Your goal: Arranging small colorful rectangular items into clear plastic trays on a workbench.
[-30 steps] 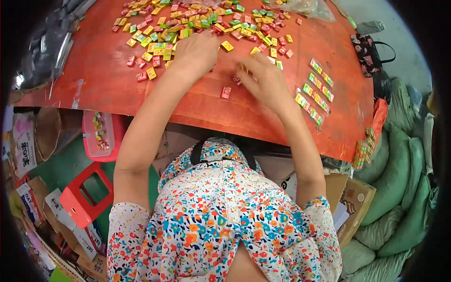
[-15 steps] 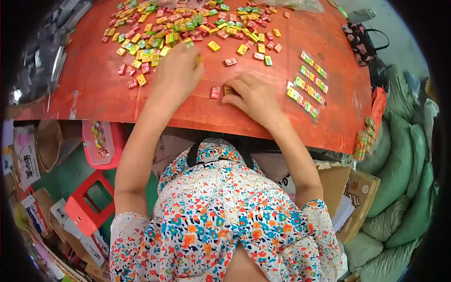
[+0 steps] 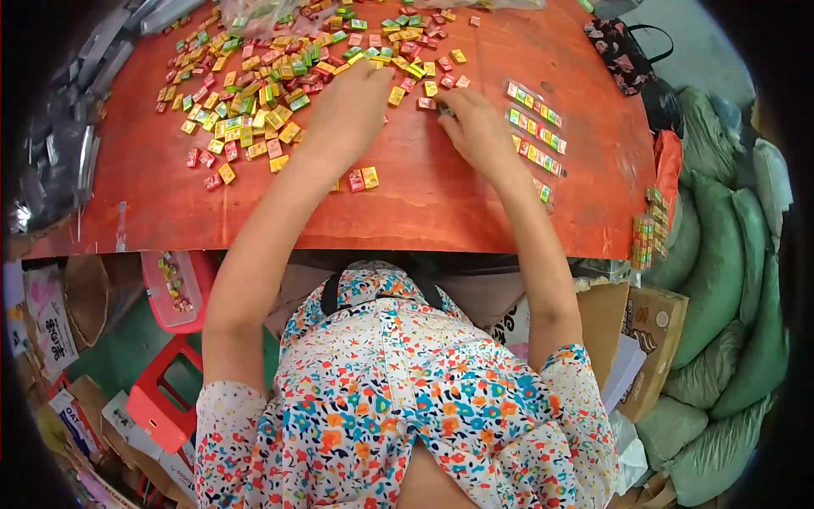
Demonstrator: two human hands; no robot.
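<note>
Small candy-like boxes in red, yellow and green lie in a loose heap (image 3: 273, 117) on the red table (image 3: 424, 216). My left hand (image 3: 352, 110) reaches over the heap's right part, fingers bent down among the boxes; what they hold, if anything, is hidden. To its right, my right hand (image 3: 482, 136) has thumb and fingers closed on a small box (image 3: 445, 109), mostly covered by the fingertips. Closer to me, a red box (image 3: 356, 181) and a yellow box (image 3: 370, 177) lie side by side, below my left wrist.
Several clear-wrapped rows of boxes (image 3: 536, 129) lie right of my right hand. Stacked packs (image 3: 644, 242) sit at the table's right corner. Clear plastic bags (image 3: 263, 17) lie at the far side. A black patterned bag (image 3: 617, 55), green sacks (image 3: 712, 263) and a red stool (image 3: 161, 399) surround the table.
Both hands have moved farther across the table. My right hand has left the red and yellow boxes, which now lie together, and is at another box. The whole view has shifted.
</note>
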